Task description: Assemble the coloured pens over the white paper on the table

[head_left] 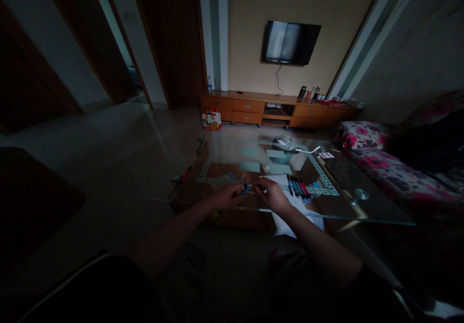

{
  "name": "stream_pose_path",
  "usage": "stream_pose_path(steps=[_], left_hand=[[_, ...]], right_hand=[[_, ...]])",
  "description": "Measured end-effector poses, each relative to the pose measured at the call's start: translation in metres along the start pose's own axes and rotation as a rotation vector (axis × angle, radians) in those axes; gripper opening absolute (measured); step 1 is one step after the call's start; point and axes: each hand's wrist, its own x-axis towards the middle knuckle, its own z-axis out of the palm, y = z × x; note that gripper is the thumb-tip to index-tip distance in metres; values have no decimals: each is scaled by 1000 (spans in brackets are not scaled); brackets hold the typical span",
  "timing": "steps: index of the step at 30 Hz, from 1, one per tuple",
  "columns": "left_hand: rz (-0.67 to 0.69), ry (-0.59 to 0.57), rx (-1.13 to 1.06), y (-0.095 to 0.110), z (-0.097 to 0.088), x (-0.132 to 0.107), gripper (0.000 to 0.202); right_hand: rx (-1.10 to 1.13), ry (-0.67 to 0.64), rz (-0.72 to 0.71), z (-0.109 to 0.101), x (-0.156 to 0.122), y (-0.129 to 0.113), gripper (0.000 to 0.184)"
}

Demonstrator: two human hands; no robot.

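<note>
Over the near edge of the glass table, my left hand (229, 196) is closed around a blue pen (247, 189), which slants up to the right. Fingers of my right hand (268, 192) are pinched at the pen's pale upper end; the small detail between them is too dark to make out. Beneath my right wrist lies white paper (288, 209), hanging past the table edge. A row of black, blue and red pens (297, 186) rests just right of that hand. Left of it, a clear plastic wrapper (226, 179) lies close to my left hand.
The glass table (337, 212) has a patterned border. Toward its far side are a crumpled plastic bag (286, 143), a white strip (308, 151) and a card (326, 155). A red-handled tool (180, 178) sits at the left edge. A flowered sofa (391, 170) stands at right.
</note>
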Motion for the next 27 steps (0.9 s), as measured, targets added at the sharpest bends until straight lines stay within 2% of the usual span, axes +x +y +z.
stream_pose_path(steps=[16, 27], left_hand=[[7, -9, 35, 9, -5, -3, 24], [-3, -29, 28, 6, -2, -1, 25]], right_hand=[[-45, -24, 8, 5, -2, 8, 20], [-48, -42, 6, 6, -2, 7, 21]])
